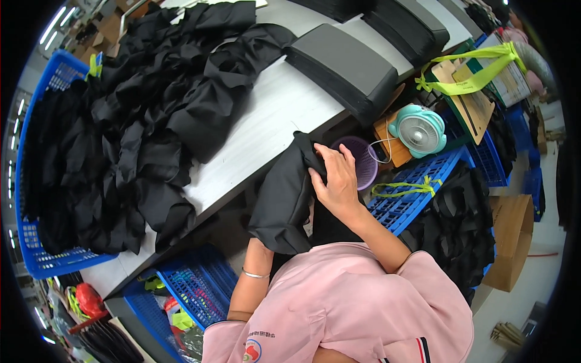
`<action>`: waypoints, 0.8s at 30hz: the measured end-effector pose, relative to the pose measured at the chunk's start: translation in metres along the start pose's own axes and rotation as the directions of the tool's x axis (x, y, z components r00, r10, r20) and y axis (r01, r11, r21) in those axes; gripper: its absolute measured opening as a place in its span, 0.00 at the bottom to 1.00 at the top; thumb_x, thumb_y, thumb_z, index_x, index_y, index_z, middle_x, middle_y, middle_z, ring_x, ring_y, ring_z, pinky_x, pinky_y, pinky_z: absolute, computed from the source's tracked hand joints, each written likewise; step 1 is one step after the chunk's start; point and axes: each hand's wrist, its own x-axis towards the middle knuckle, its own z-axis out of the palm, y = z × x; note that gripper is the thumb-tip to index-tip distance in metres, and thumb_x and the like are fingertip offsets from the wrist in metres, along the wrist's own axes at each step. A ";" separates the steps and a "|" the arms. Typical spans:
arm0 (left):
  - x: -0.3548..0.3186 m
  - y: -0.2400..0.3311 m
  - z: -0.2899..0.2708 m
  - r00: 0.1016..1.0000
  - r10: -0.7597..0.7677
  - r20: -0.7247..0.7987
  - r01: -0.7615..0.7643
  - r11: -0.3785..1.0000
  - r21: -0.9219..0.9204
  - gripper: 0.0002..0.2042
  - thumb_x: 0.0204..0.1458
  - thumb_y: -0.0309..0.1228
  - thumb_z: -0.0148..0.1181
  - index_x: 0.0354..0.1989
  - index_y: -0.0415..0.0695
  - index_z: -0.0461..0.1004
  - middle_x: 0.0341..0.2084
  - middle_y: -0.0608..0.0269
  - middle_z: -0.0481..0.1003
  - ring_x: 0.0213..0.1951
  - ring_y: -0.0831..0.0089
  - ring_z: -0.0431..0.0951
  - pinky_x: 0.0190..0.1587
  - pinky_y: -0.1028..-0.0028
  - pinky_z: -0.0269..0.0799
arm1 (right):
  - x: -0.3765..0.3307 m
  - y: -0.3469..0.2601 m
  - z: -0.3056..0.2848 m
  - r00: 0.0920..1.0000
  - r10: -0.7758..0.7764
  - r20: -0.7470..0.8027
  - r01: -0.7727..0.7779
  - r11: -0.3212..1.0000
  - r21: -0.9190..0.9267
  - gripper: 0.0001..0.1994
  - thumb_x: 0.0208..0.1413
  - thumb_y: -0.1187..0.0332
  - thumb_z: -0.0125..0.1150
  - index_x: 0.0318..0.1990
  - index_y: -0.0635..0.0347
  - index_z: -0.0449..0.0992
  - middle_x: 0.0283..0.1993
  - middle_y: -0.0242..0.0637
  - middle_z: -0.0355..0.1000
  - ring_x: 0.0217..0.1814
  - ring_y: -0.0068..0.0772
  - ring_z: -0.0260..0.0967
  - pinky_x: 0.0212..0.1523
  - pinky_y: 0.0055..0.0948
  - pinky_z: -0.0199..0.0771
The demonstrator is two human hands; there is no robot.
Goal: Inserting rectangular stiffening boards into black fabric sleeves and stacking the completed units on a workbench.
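Before the worktop (284, 97), black cloth (281, 196) covers my left hand, whose grip I cannot tell; my right hand (339, 181) holds its upper edge between thumb and fingers; light, even tension should limit creasing

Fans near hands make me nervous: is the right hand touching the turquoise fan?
Apart: the head view shows the purple basket in the gap between the right hand and the turquoise fan.

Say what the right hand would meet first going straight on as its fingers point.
The black cloth that the right hand seems to be touching, though exact depth is unclear.
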 end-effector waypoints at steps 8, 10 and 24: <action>-0.001 -0.019 0.021 0.993 -0.026 0.111 0.016 0.996 0.091 0.26 0.65 0.33 0.50 0.71 0.42 0.55 0.68 0.53 0.61 0.67 0.62 0.63 0.70 0.65 0.58 | -0.008 0.013 0.000 0.962 -0.155 -0.223 0.118 0.979 -0.169 0.19 0.47 0.80 0.69 0.49 0.66 0.73 0.40 0.43 0.75 0.35 0.42 0.75 0.34 0.33 0.74; -0.020 -0.018 0.020 0.989 -0.028 0.148 0.012 0.994 0.105 0.26 0.66 0.33 0.50 0.71 0.42 0.55 0.68 0.53 0.61 0.67 0.62 0.63 0.70 0.65 0.58 | -0.008 0.015 -0.003 0.968 -0.150 -0.202 0.108 0.973 -0.205 0.18 0.48 0.78 0.69 0.48 0.65 0.74 0.39 0.42 0.75 0.32 0.41 0.73 0.33 0.34 0.73; -0.024 -0.018 -0.003 0.979 -0.004 0.204 -0.046 0.969 0.242 0.26 0.66 0.33 0.49 0.71 0.42 0.54 0.68 0.53 0.60 0.68 0.62 0.63 0.70 0.65 0.57 | 0.009 0.032 -0.055 0.862 0.285 0.420 -0.359 -0.243 0.901 0.09 0.65 0.66 0.59 0.42 0.64 0.77 0.42 0.29 0.77 0.46 0.20 0.72 0.52 0.21 0.69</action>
